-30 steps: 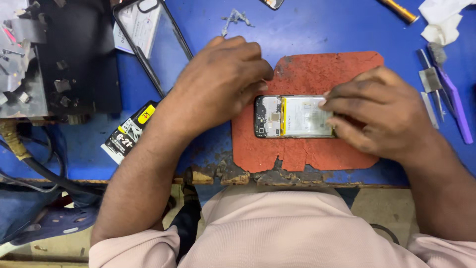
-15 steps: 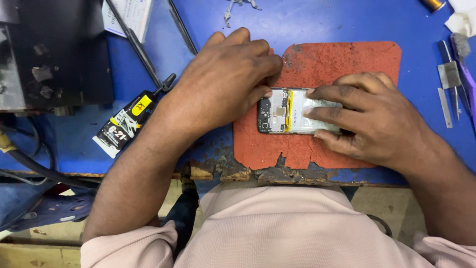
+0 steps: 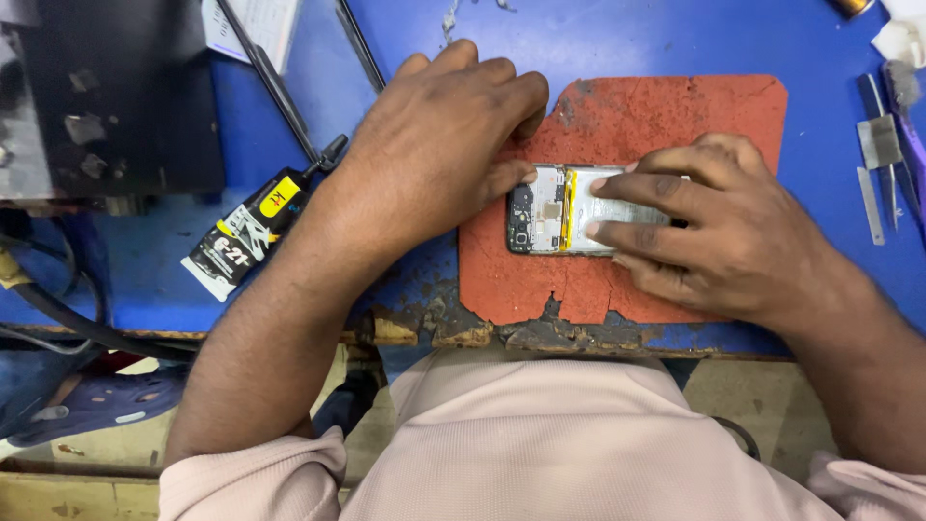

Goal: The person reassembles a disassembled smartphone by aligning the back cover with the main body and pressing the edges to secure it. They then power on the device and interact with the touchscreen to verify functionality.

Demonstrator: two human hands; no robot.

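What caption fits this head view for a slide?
Both hands, left hand and right hand, press an opened phone on a worn red mat.

phone (image 3: 552, 209) on mat (image 3: 675, 116) | glue tube (image 3: 253, 232) left of mat | blades (image 3: 876, 145) right

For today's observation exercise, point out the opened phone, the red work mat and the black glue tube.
opened phone (image 3: 552, 207), head view: on its exposed inner parts near the left end.
red work mat (image 3: 666, 106), head view: on bare surface above the hands.
black glue tube (image 3: 253, 227), head view: on the tube's body.
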